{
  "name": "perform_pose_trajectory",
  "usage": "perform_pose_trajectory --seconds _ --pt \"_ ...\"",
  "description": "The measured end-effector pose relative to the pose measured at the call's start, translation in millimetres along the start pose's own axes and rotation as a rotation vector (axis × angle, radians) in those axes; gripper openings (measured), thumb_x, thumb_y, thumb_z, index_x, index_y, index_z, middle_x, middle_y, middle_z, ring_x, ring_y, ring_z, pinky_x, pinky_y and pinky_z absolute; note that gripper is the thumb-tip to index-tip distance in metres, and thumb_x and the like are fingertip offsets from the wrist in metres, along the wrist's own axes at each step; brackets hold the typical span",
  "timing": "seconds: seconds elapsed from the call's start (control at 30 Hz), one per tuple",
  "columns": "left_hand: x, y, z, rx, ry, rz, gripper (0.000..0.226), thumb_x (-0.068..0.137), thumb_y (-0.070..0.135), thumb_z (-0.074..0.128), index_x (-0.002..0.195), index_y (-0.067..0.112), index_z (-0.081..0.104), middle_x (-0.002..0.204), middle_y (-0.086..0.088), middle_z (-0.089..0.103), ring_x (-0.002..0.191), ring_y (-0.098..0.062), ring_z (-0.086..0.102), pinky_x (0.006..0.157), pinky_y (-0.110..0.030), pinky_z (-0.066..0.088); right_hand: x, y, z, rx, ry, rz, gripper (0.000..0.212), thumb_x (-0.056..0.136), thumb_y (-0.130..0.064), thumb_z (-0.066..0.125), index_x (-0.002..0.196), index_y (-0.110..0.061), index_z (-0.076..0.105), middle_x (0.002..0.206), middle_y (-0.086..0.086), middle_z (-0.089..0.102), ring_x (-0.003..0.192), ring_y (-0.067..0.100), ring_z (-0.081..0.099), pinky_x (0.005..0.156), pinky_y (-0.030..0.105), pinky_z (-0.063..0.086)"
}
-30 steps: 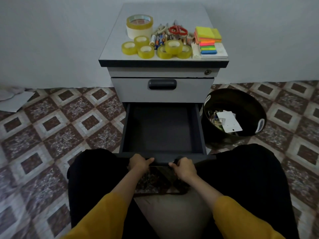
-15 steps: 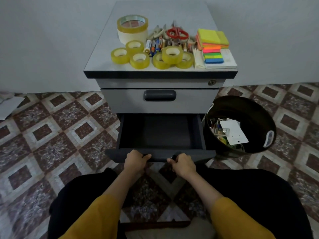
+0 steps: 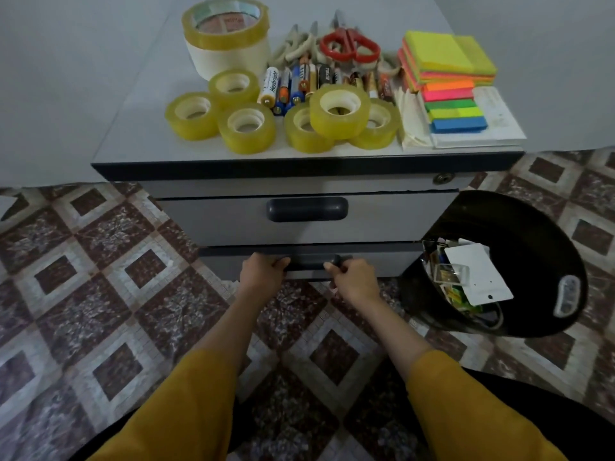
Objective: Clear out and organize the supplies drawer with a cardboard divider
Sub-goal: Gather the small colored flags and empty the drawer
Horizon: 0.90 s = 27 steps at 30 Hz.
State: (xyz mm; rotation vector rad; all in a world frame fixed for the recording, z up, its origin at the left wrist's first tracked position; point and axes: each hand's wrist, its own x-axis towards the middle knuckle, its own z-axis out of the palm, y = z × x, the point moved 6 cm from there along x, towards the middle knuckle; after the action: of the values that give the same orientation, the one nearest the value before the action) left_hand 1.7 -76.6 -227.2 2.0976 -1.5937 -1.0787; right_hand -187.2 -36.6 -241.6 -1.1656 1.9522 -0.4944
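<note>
Gripping the dark handle (image 3: 307,263) of the lower drawer (image 3: 382,261), your hands sit side by side. Your left hand (image 3: 263,274) curls over the handle's left end with the thumb lying along its front. Your right hand (image 3: 354,279) hooks its fingers round the right end. The two hands are near each other but not touching. The drawer sits almost flush with the cabinet, with only a thin dark strip showing along its top edge, so you cannot see inside it. Above it the upper drawer (image 3: 216,221) is closed.

The supplies lie on the cabinet's grey surface (image 3: 143,104). A large tape roll (image 3: 226,38) stands at the back left. Six small yellow tape rolls (image 3: 247,126) crowd the front, and one of them rests tilted on top of two others. Behind them is a row of batteries (image 3: 293,84), and further back are red-handled scissors (image 3: 349,46). A stack of sticky notes (image 3: 446,58) sits at the right, with coloured page flags (image 3: 456,108) just in front of it on a white pad (image 3: 499,118).

To your right, beside the cabinet on the patterned floor (image 3: 100,294), stands a black bin (image 3: 532,261). It holds a white card (image 3: 476,277) and small mixed bits too jumbled to name. Your mustard sleeves (image 3: 186,410) fill the bottom of the view.
</note>
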Motion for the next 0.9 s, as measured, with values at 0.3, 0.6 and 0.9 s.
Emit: perform_pose_trajectory --seconds 0.3,0.6,0.9 --pt "-4 -3 -9 0.115 -0.015 -0.009 0.049 0.089 0.045 0.057 0.076 0.0 0.069 0.075 -0.012 0.068 0.074 -0.027 0.063 0.068 -0.032 0.052 6 1 4 -0.003 0.062 -0.065 0.039 0.093 -0.044 0.051 0.076 -0.009 0.057 0.087 0.017 0.066 0.085 0.032 0.062 0.068 0.035 0.047" --pt "-42 49 -38 -1.016 -0.422 -0.018 0.023 0.098 0.019 0.041 0.101 0.013 0.063 0.087 0.002 0.071 0.08 -0.01 0.067 0.074 -0.025 0.05 5 4 4 -0.043 0.092 -0.165 0.043 0.094 -0.042 0.049 0.086 -0.002 0.061 0.086 0.019 0.069 0.083 0.032 0.065 0.073 0.04 0.052" --pt "-52 67 -36 -1.305 -0.368 -0.117 0.02 0.094 0.018 0.049 0.082 0.007 0.061 0.07 -0.003 0.069 0.064 -0.007 0.067 0.063 -0.019 0.055 6 2 4 -0.159 0.126 -0.213 0.049 0.095 -0.046 0.043 0.094 0.0 0.062 0.091 0.018 0.068 0.086 0.032 0.064 0.075 0.041 0.052"
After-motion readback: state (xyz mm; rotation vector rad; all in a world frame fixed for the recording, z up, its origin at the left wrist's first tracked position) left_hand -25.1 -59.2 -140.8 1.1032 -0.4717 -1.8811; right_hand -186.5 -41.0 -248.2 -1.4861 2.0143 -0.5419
